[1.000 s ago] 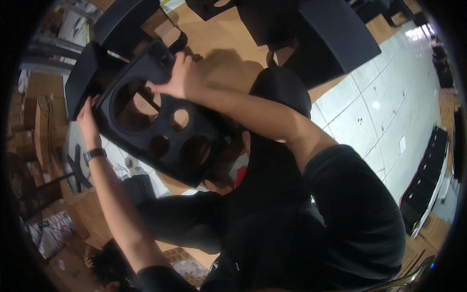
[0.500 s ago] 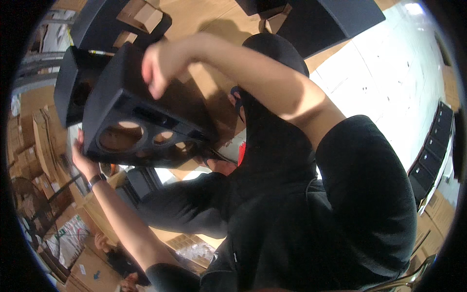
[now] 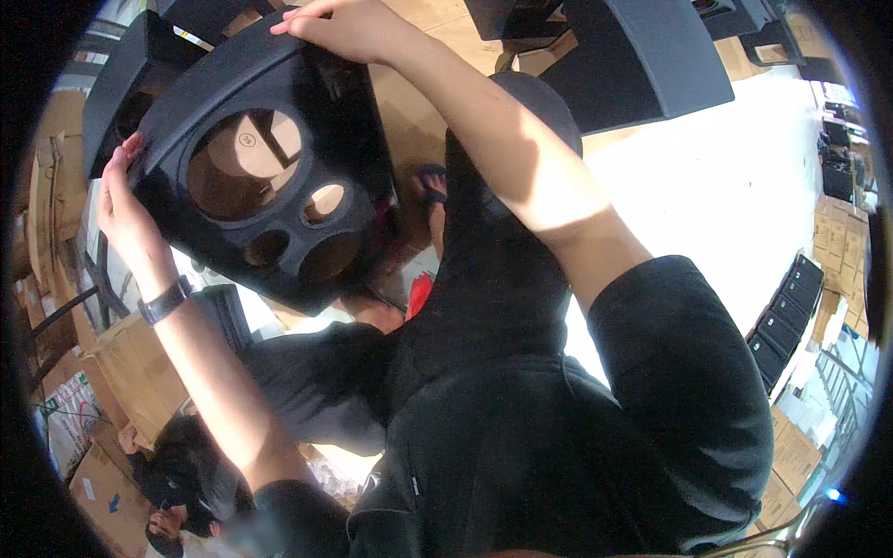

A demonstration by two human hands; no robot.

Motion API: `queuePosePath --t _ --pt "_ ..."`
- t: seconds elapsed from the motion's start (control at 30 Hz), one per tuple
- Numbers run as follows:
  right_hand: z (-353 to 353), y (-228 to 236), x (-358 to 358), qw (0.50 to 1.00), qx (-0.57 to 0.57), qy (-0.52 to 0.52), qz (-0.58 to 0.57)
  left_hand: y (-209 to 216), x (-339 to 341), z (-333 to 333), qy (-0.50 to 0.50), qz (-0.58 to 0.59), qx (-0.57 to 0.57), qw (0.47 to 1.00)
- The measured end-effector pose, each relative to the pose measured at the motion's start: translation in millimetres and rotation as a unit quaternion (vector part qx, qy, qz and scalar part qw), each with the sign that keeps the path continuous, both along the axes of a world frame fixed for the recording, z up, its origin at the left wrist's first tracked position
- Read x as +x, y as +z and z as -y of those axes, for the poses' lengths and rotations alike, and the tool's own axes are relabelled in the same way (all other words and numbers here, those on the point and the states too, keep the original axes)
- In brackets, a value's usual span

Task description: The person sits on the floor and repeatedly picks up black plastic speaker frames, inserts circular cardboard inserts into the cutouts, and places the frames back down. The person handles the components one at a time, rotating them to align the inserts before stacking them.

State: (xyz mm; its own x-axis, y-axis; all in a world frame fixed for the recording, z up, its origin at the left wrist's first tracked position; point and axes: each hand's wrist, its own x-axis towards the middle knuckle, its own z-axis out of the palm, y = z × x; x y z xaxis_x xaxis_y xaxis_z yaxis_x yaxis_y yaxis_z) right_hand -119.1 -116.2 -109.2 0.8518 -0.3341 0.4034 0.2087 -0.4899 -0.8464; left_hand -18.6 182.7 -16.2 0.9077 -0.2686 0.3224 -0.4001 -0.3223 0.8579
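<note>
A black speaker cabinet (image 3: 279, 223) is tilted in front of me, its panel with one large round hole and several smaller ones turned up toward me. Cardboard shows through the large hole. My left hand (image 3: 126, 200), a dark band on its wrist, grips the cabinet's left edge with the fingers along its side. At the far upper corner, my right hand (image 3: 344, 28) holds the rim, its fingers partly hidden at the edge of the case. Behind the held piece, to the left, stands another black cabinet (image 3: 135, 84).
More black cabinets (image 3: 642, 60) stand at the far right on cardboard. A row of black boxes (image 3: 786, 316) lies on the pale floor to the right. Cardboard boxes (image 3: 139, 367) line the left side, and another person (image 3: 177, 474) is at lower left. My legs flank the cabinet.
The speaker cabinet has turned, bringing its holed panel up toward me. My right hand has moved from above its side to the far corner; the left has shifted up the left edge.
</note>
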Motion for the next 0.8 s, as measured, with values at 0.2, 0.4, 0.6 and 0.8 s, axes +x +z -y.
queuePosePath --t 0.2,0.4,0.6,0.8 --pt "2 -2 -17 0.991 0.077 0.092 0.054 -16 -70 4 0.075 0.358 -0.043 0.930" --pt "-9 -9 0 0.999 -0.009 0.047 -0.002 -84 -142 12 -0.092 0.191 -0.040 0.977" --pt "1 -12 -2 0.998 -0.064 0.017 0.002 -108 -87 44 -0.106 -0.155 -0.029 0.982" --pt "9 -2 -13 0.995 -0.064 -0.018 -0.071 -139 -26 91 -0.092 -0.560 -0.224 0.792"
